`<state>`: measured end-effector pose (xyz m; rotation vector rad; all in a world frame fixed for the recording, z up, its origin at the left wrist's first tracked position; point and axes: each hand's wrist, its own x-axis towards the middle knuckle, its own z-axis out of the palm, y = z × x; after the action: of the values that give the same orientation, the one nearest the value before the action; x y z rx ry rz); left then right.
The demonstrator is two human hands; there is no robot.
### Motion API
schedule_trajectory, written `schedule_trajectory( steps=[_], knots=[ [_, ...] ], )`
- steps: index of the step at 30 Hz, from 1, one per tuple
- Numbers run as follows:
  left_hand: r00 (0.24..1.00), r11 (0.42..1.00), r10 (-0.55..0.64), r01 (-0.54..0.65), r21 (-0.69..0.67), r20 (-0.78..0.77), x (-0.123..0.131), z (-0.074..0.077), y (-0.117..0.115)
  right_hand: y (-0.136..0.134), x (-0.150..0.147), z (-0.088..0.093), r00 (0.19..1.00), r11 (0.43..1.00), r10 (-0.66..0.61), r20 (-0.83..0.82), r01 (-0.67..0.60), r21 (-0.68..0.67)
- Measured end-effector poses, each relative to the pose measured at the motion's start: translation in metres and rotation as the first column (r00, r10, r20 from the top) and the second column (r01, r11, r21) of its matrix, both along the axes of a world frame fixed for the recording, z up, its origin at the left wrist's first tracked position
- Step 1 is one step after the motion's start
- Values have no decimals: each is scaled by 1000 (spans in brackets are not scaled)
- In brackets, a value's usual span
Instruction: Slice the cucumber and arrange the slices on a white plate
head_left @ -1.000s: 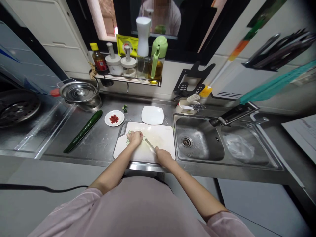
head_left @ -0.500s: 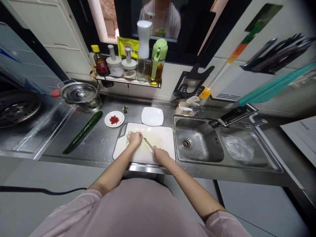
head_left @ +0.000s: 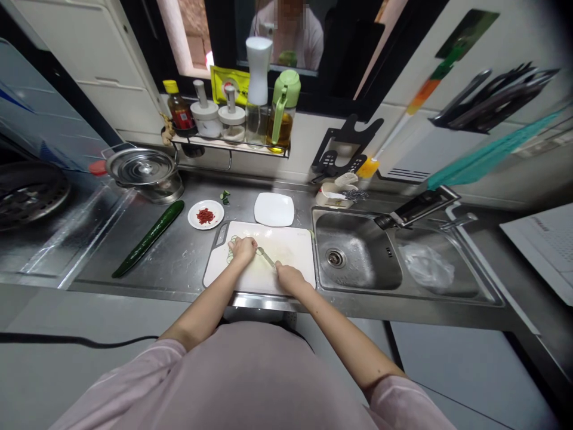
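While your right hand (head_left: 290, 278) wraps its fingers around the handle of the knife (head_left: 267, 257), the blade points up and leftward over the cutting board (head_left: 293, 246), its tip at a thin, pale round slice (head_left: 259, 251) with a narrow green edge. That slice lies just to the right of your left hand's fingertips, close against them. Your left hand (head_left: 244, 251) is low over the board with its fingers bunched together; whether they clamp anything cannot be told, since the hand covers what is beneath. On its other side, more green-rimmed slices (head_left: 231, 257) lie near the board's left edge, beside and partly behind your hand.

The board is smooth, white and rectangular with rounded corners, a dark rim and a grey corner grip; its surface looks wet in patches. It rests on the brushed, scratched stainless-steel counter (head_left: 188, 263). Well to the left of your fingers, a long, glossy, dark green cucumber (head_left: 150, 239) lies diagonally, its skin bumpy. Beyond the board sit a round white dish (head_left: 193, 221) of small red pieces (head_left: 205, 215), a rounded-square white plate (head_left: 274, 209) with a shiny glaze, and some green scraps (head_left: 224, 196). On the right, the metal sink (head_left: 358, 257) has rounded corners.
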<state>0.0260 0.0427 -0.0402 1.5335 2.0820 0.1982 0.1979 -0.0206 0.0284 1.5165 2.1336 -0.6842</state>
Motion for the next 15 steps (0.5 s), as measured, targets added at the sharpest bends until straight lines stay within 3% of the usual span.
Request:
schedule_trajectory(
  steps=[15],
  knots=[
    [998,998,-44,46,33,-51,9,8,-14,-22,23,-4,1000,1000,-13,12,13,0]
  ],
)
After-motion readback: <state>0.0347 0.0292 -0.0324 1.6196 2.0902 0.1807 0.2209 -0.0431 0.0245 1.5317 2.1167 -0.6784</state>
